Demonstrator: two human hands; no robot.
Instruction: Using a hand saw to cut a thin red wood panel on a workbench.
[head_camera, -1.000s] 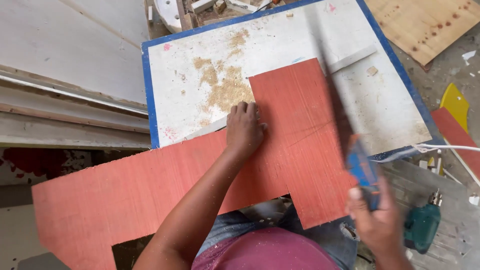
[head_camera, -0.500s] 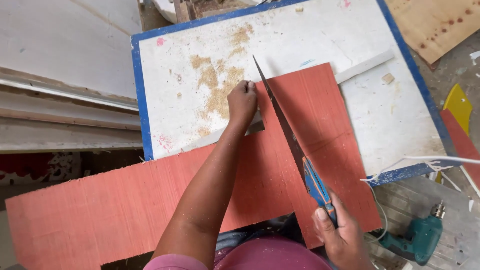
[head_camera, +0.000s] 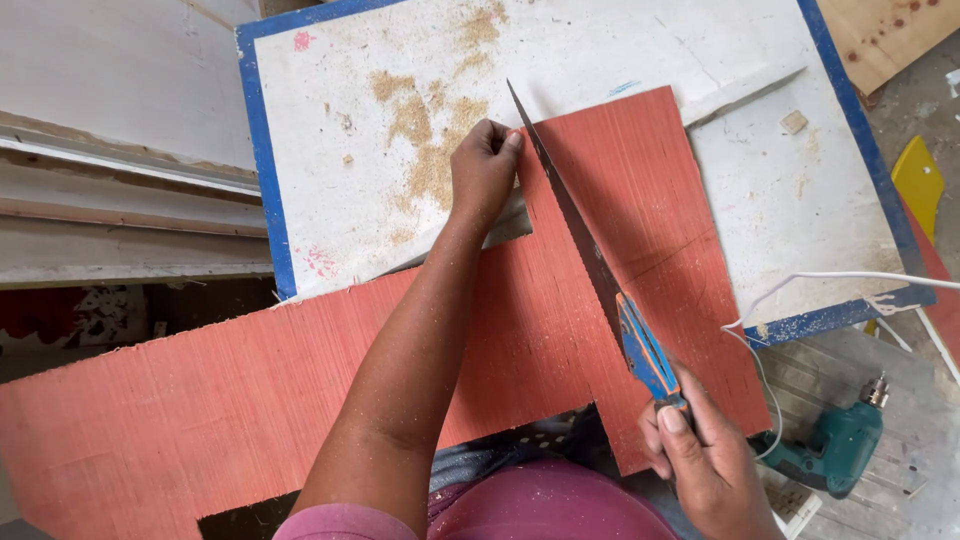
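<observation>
— Sawdust lies scattered over the white, blue-edged table (head_camera: 330, 200), with pale boards stacked beyond its left edge. What rests on it?

— A red, fine-grained plywood sheet (head_camera: 640, 200), cut into an L shape. Its upright part lies on the table's near half; its long arm hangs off the table's near-left edge, out over the floor.

— And the hands?

— The left hand (head_camera: 485, 165) is curled into a loose fist, pressing down at the sheet's top-left corner on the table. The right hand (head_camera: 700, 465), off the table's near edge, is wrapped tight around the blue and orange handle of a handsaw (head_camera: 590, 260). Its dark blade runs slantwise across the sheet, tip just beside the left hand's knuckles.

— Anything else near the table?

— A green power drill (head_camera: 835, 450) on the floor past the table's near-right corner, a white cord (head_camera: 800, 285) looping over that corner, and a yellow piece (head_camera: 918, 180) off the right edge.

— What has changed from a second ago?

— Back then the saw was blurred, held down by the sheet's right side. Half a second ago its blade had already come onto the sheet beside the left hand, and it lies there now. The left hand has stayed at that corner.
</observation>
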